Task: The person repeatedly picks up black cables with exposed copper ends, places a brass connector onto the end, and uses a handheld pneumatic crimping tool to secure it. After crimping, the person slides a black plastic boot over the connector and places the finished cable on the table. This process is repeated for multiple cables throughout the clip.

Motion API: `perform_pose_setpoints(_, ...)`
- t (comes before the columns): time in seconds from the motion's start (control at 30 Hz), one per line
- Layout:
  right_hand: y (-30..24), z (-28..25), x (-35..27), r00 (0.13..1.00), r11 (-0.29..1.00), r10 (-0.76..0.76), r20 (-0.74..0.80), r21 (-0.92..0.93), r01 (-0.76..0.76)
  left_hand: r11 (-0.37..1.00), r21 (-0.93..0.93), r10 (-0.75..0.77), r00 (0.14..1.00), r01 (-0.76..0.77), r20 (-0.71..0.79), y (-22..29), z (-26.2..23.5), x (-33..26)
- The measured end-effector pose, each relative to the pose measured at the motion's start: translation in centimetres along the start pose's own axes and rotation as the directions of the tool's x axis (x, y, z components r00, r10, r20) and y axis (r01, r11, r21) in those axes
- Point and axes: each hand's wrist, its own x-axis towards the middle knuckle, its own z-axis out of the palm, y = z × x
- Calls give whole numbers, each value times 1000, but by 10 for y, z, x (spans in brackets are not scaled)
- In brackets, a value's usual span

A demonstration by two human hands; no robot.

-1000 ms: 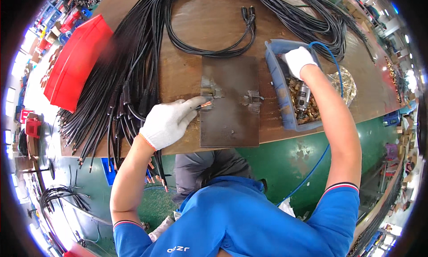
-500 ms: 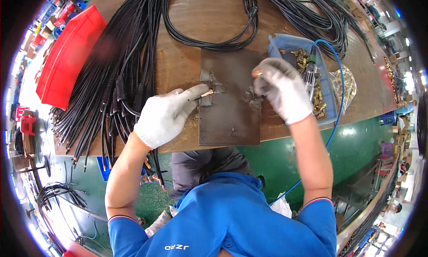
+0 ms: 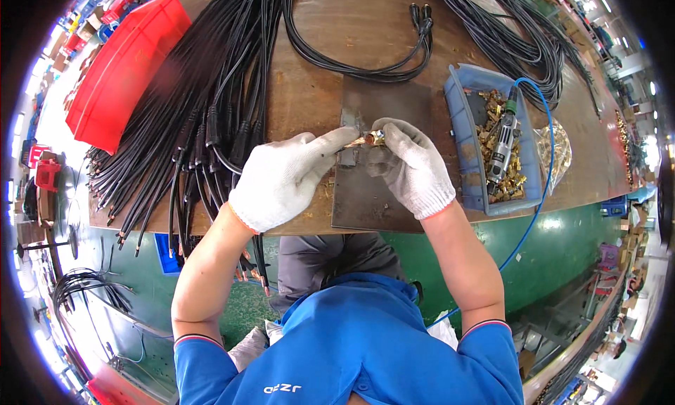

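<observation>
White knit gloves cover both hands. In my left hand (image 3: 281, 183), closed in a pinch, is a black cable's stripped copper end (image 3: 355, 143). Its fingers hide most of the cable. My right hand (image 3: 416, 171) pinches a small brass fitting (image 3: 377, 136) between thumb and fingers. Fitting and copper end meet above a dark metal plate (image 3: 365, 207); whether the wire sits inside the fitting cannot be made out. Metal brackets on the plate are partly covered by my hands.
A thick bundle of black cables (image 3: 190, 81) lies left, beside a red bin (image 3: 130, 71). At right, a blue bin (image 3: 462, 139) holds brass fittings and an air tool (image 3: 503, 146) with a blue hose (image 3: 552, 138). A looped cable (image 3: 351, 72) lies beyond the plate.
My right hand has moved left with the brass fitting, bringing it to the copper end in my left hand. The hands were apart before. The view has shifted slightly.
</observation>
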Motion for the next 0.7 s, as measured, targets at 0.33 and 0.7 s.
perform_pose_setpoints(0.33, 4, 5, 0, 999, 999, 12, 30, 49, -13, 998, 41, 42, 999, -42, -6, -3, 4, 0)
perform_pose_setpoints(0.7, 2, 12, -5, 999, 999, 26, -41, -29, -27, 981, 179, 76, 997, -72, -17, -3, 9, -1)
